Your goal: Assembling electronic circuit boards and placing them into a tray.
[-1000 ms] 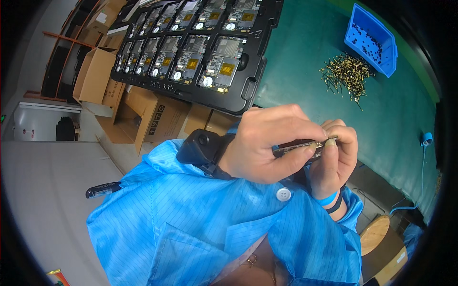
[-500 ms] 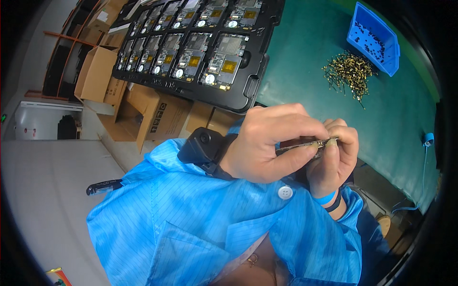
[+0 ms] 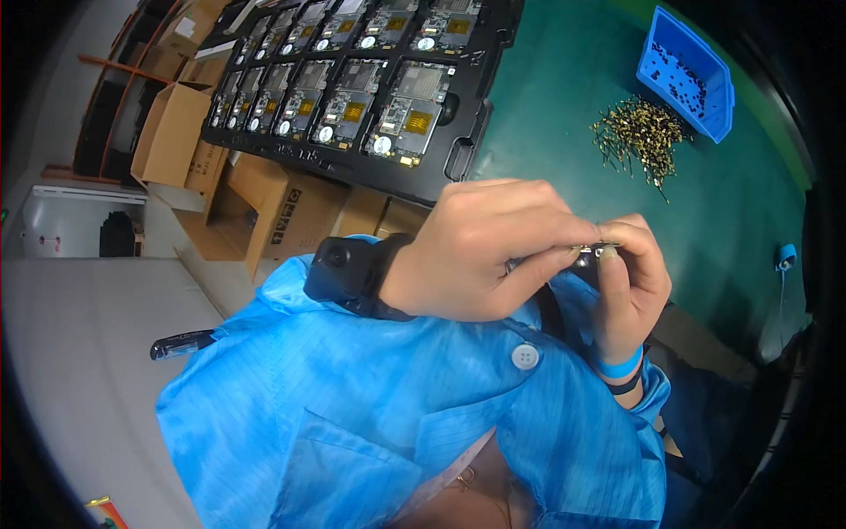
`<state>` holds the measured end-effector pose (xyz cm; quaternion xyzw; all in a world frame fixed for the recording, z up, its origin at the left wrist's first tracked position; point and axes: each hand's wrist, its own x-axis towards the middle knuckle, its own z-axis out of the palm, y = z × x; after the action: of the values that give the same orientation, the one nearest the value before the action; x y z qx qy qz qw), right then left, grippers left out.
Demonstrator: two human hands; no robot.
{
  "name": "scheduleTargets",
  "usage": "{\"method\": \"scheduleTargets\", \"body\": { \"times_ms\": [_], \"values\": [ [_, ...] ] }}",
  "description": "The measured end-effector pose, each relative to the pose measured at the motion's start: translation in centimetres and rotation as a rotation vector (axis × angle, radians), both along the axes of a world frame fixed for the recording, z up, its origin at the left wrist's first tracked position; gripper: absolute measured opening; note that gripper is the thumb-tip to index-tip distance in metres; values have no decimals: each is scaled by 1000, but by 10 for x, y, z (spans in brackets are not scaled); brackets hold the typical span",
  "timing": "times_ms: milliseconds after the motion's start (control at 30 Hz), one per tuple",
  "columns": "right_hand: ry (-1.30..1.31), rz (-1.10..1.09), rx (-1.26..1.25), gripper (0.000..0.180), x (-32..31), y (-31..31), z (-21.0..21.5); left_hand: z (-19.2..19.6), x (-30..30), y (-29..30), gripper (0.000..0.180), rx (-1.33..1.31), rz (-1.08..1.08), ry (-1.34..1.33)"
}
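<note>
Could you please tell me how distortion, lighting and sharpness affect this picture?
Head view: the green table looks bent along its far edge; head view: soft sheen lies on the blue coat; head view: the held piece between the fingers is too small to make out.

Boards (image 3: 411, 115) in tray (image 3: 443, 161) behind left hand (image 3: 493, 249), parts pile (image 3: 641, 135) beside bin (image 3: 723, 101) beyond right hand (image 3: 636, 280)

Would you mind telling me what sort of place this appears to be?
Probably an electronics assembly workshop: a black tray holds rows of circuit boards, and a pile of small gold-and-black parts lies on the green work surface beside a blue bin.
</note>
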<state>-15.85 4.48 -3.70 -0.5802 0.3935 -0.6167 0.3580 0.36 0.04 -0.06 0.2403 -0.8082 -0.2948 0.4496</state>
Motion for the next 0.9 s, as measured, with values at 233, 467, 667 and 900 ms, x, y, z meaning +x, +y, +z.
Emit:
{"method": "scheduleTargets", "body": {
  "times_ms": [233,467,667,900],
  "values": [
    [183,-20,6,16,-11,7,17,3,4,1,18,-229,40,-141],
    [182,-27,24,13,-12,9,19,-2,1,1,26,-353,74,-121],
    [157,-28,41,13,-13,12,17,-5,-1,3,29,-382,102,-98],
    [173,6,21,14,-17,14,22,-2,-1,5,33,-409,95,-143]
  ]
}}
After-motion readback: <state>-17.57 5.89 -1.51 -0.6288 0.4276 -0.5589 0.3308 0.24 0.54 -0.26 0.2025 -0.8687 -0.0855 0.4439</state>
